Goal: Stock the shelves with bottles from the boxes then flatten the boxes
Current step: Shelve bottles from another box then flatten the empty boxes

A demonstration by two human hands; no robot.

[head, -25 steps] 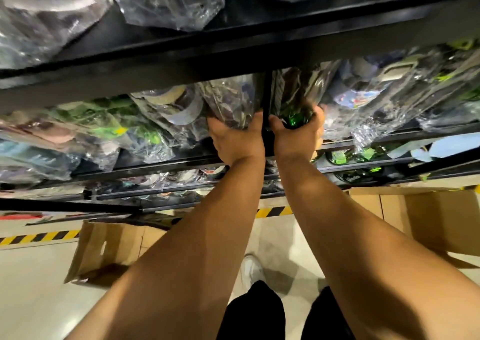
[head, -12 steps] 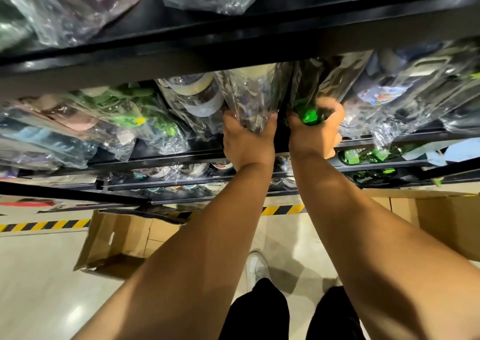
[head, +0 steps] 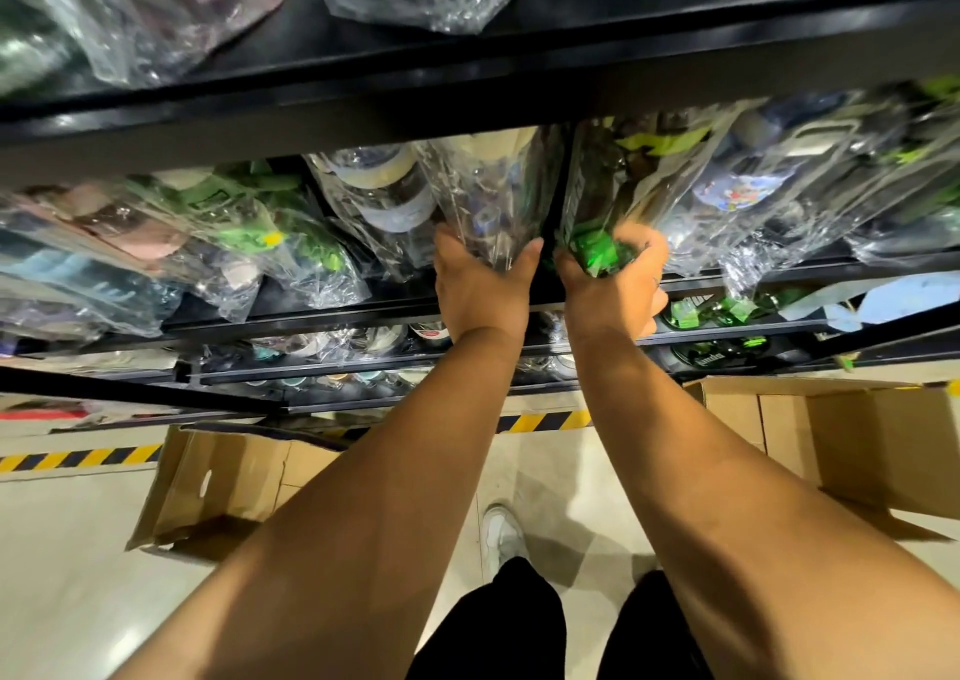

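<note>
Brown cardboard box (head: 223, 482) lies open on the floor at the left. The left hand (head: 480, 292) reaches up on a straight arm and wraps round the bottom of a clear bagged bottle (head: 493, 196) on the black shelf (head: 311, 318). Just beside it, the right hand (head: 615, 292) grips a dark bottle (head: 597, 255) with a green end (also bagged). Most fingers hide behind the bottles. Shiny plastic blurs the labels. A second box (head: 857, 440) at the right is cut off.

Clear-bagged bottle (head: 493, 196) and green bottle (head: 597, 255) tilt centre-frame on black shelf (head: 311, 315); open cardboard boxes (head: 228, 476) lie lower left, right.
</note>
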